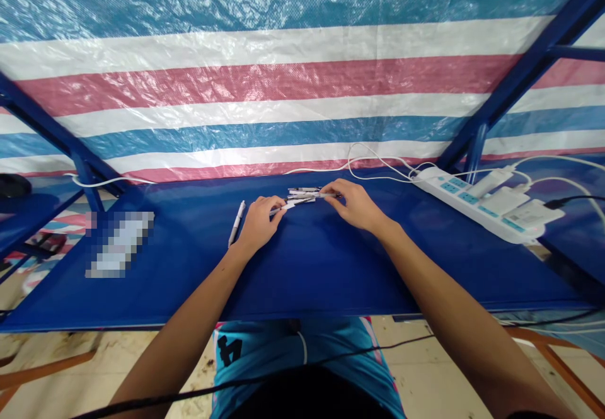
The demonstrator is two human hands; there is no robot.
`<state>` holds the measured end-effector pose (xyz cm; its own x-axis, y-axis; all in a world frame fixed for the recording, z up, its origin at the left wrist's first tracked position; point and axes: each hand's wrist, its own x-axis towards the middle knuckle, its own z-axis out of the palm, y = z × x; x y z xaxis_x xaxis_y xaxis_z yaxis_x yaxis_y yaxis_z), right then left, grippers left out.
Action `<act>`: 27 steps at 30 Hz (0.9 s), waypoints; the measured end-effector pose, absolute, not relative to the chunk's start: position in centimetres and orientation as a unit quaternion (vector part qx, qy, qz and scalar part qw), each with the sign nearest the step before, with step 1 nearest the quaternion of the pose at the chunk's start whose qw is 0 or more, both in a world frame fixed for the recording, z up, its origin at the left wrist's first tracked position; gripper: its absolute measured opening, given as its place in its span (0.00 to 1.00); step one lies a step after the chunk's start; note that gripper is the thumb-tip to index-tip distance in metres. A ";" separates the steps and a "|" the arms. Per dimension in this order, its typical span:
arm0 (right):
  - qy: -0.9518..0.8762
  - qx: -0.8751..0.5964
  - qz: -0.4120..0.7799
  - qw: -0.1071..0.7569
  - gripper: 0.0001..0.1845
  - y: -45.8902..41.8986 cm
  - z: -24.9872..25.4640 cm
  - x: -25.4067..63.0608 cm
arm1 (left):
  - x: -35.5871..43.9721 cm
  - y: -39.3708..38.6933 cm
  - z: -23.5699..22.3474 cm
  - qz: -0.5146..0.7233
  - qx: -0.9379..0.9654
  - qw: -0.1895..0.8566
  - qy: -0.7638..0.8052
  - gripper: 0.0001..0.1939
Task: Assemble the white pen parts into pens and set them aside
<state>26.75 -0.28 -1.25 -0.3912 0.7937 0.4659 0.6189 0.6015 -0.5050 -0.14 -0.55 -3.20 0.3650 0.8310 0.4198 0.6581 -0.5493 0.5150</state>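
Several white pens with dark parts (304, 191) lie in a small bunch on the blue table (307, 261), between my two hands. My left hand (263, 218) is closed, pinching a white pen (287, 205) at the bunch's left end. From the right, my right hand (350, 201) pinches the end of another pen (322, 195) between thumb and fingers. One separate white pen (237, 222) rests tilted on the table just left of my left hand. My fingers partly cover the held pens, and single pens in the bunch are hard to tell apart.
A white power strip (472, 203) with plugged-in chargers lies at the right, its white cables (378, 162) running along the back. A pixelated flat item (121, 246) is at the left. Blue metal frame bars (515, 66) and a striped plastic sheet (265, 85) stand behind.
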 end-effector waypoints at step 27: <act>-0.822 -0.425 0.129 0.356 0.10 -0.2 -1.6 26.6 | 0.0 -0.6 -3.1 0.310 0.823 0.122 0.460 0.05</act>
